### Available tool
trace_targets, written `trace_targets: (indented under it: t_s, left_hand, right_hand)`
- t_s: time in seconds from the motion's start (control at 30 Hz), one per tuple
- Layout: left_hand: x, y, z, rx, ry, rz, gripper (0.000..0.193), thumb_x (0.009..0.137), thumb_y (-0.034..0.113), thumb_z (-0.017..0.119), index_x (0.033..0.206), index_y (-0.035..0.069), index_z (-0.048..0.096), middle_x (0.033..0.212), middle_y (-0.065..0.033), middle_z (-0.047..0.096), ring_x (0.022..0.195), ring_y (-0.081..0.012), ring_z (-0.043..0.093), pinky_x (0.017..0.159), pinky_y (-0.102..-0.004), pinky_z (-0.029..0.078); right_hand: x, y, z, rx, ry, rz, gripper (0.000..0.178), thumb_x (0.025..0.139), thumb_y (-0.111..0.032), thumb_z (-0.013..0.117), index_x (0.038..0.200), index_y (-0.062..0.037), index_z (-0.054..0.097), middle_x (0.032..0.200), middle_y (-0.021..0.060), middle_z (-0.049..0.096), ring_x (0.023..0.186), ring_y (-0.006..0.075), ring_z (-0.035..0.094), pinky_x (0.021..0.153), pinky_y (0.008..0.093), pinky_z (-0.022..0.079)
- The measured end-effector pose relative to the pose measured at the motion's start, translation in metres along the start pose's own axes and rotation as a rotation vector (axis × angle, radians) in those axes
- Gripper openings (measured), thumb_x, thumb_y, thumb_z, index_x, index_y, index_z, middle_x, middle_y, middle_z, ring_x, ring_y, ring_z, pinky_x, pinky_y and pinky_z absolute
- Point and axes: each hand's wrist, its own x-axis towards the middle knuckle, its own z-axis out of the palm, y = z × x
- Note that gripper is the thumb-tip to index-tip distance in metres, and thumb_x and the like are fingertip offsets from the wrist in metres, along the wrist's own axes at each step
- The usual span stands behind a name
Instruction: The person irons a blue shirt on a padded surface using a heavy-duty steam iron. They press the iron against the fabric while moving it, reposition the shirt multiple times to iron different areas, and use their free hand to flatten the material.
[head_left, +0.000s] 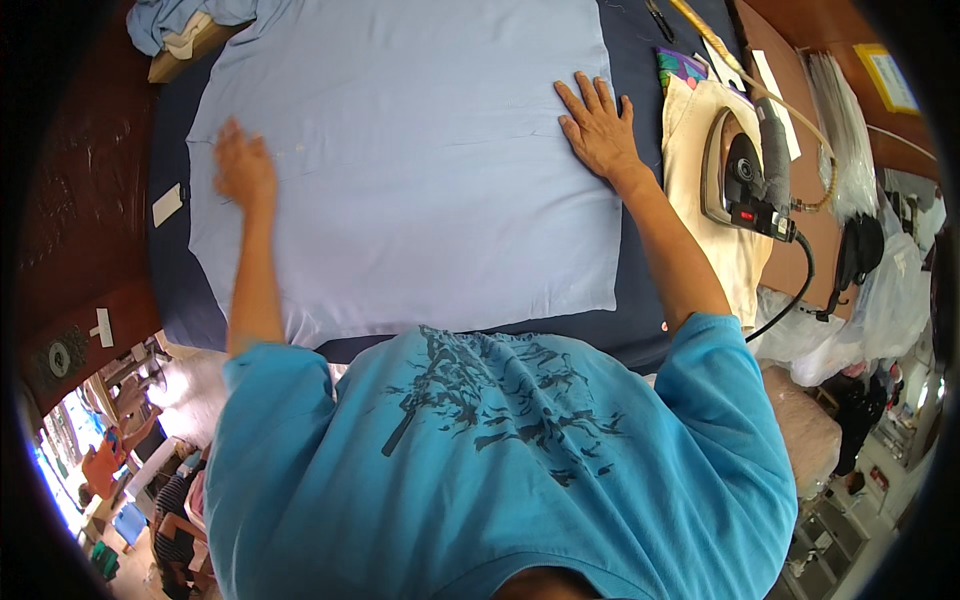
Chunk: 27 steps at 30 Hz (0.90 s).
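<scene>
A large light-blue cloth [420, 200] lies spread over the dark navy covering of the table [635, 220], with a few faint creases across it. My right hand [602, 130] rests flat near the cloth's right edge, fingers spread and nothing in them. Over the left side of the cloth is my left hand [245, 170], blurred by motion, so its fingers and any contact with the cloth are unclear. To the right of my right hand, an iron [742, 175] with a grey-wrapped handle sits on a cream cloth [690, 140].
From the iron, a black cord [803, 290] runs down and a yellowish hose [780, 95] goes upward. A small white card [168, 205] lies at the left edge. Folded blue fabric [190, 22] sits at the far left. Clear plastic bags [845, 130] hang on the right.
</scene>
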Motion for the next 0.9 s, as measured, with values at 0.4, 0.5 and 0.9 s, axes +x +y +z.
trace_targets:
  t_s: [0.4, 0.5, 0.9]
  left_hand:
    - [-0.078, 0.228, 0.006, -0.292, -0.455, 0.769, 0.059, 0.087, 0.049, 0.050, 0.138, 0.021, 0.037, 0.145, 0.0029, 0.032, 0.136, -0.0172, 0.021, 0.109, -0.0466, 0.015]
    - [-0.077, 0.228, 0.003, -0.263, -0.491, 0.788, 0.063, 0.086, 0.050, 0.050, 0.140, 0.022, 0.033, 0.147, 0.0042, 0.028, 0.138, -0.0171, 0.018, 0.109, -0.0481, 0.013]
    - [-0.074, 0.231, 0.005, -0.231, -0.482, 0.795, 0.066, 0.082, 0.040, 0.057, 0.140, 0.021, 0.033, 0.147, 0.0014, 0.028, 0.137, -0.0213, 0.021, 0.105, -0.0550, 0.017]
  right_hand:
    - [-0.004, 0.005, 0.000, 0.025, 0.077, -0.080, 0.049, 0.092, -0.041, 0.039, 0.139, -0.0278, 0.034, 0.146, 0.0048, 0.029, 0.135, 0.0277, 0.025, 0.104, 0.0595, 0.018]
    - [-0.008, 0.007, 0.001, 0.049, 0.129, -0.088, 0.049, 0.091, -0.040, 0.041, 0.137, -0.0285, 0.037, 0.144, 0.0069, 0.031, 0.133, 0.0288, 0.028, 0.103, 0.0604, 0.019]
    - [-0.011, 0.051, -0.111, -0.099, 0.211, 0.147, 0.056, 0.078, -0.035, 0.061, 0.130, -0.0224, 0.045, 0.138, 0.0163, 0.034, 0.129, 0.0353, 0.033, 0.096, 0.0602, 0.030]
